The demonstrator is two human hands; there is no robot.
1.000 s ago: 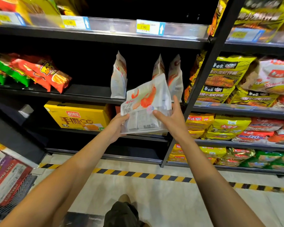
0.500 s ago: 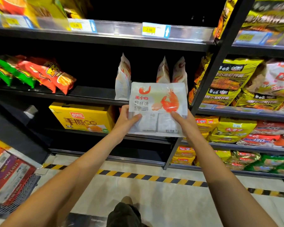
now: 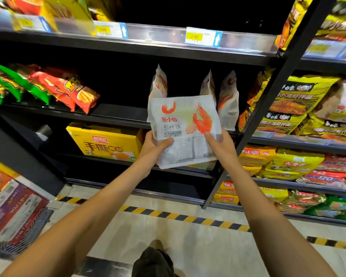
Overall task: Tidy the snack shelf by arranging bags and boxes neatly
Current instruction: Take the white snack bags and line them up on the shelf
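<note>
I hold a white snack bag with an orange shrimp picture (image 3: 183, 124) upright, its front facing me, just before the middle shelf (image 3: 116, 112). My left hand (image 3: 153, 145) grips its lower left edge, thumb on the front. My right hand (image 3: 221, 145) grips its lower right edge, thumb on the shrimp print. Behind it, three matching white bags stand on the shelf: one at the left (image 3: 159, 84), one in the middle (image 3: 208, 83) and one at the right (image 3: 229, 100).
Red and green chip bags (image 3: 64, 88) lie on the same shelf at the left. A yellow box (image 3: 106, 141) sits on the shelf below. Yellow noodle packs (image 3: 300, 102) fill the right bay beyond a black upright (image 3: 268, 108). A basket of boxes (image 3: 14, 212) stands at lower left.
The bag has turned from tilted with its back showing to upright with its front facing me, and has risen slightly toward the standing bags. Both hands kept their hold.
</note>
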